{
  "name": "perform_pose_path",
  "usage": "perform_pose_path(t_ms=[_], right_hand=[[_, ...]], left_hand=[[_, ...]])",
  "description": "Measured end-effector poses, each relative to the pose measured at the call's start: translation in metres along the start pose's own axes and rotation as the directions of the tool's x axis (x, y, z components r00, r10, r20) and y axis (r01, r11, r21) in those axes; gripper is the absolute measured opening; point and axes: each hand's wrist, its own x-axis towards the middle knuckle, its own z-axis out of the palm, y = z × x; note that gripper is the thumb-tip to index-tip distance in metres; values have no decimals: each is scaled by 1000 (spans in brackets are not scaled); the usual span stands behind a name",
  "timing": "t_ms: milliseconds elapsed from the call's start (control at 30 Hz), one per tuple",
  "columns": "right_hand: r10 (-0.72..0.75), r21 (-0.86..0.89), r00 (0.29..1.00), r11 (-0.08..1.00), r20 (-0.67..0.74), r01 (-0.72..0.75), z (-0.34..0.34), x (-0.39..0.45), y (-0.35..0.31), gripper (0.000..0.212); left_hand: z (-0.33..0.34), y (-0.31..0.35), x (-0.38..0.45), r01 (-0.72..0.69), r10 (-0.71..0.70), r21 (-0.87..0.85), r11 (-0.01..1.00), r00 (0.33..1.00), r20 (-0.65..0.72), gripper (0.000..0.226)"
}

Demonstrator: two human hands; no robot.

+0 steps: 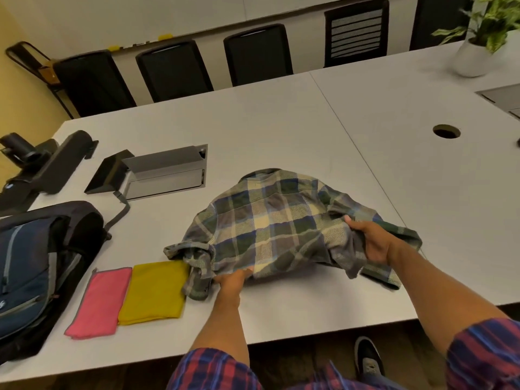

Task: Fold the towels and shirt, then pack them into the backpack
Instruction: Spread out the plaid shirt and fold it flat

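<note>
A green, blue and cream plaid shirt (pixel 275 223) lies bunched in the middle of the white table, collar at the far side. My left hand (pixel 233 280) grips its near hem from below. My right hand (pixel 368 240) clutches the fabric at the shirt's right side, near a sleeve. Left of the shirt lie a folded yellow towel (pixel 154 292) and a folded pink towel (pixel 98 302), side by side and touching. A dark blue and black backpack (pixel 36 266) lies at the table's left edge, beside the pink towel.
A raised grey cable box lid (pixel 166 171) stands behind the towels, with a black device (pixel 56 164) further left. A round cable hole (pixel 446 131) and a potted plant (pixel 475 52) are at the far right. Black chairs (pixel 257 53) line the far side.
</note>
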Motion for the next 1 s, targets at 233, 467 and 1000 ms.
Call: perform_pose_path(t_ms=[233,467,1000], right_hand=[[-46,157,998,986,-30,51,-5,-2,-8,45],[0,202,1000,979,-10,2,-10,-9,-6,31],[-270,179,960,951,77,253,30,-20,-44,17]], left_hand=[[-6,-1,14,65,-10,-249,966,976,216,39],[-8,-3,13,61,-18,-241,969,984,176,40],[32,34,18,-95,46,-569,817,994,-100,97]])
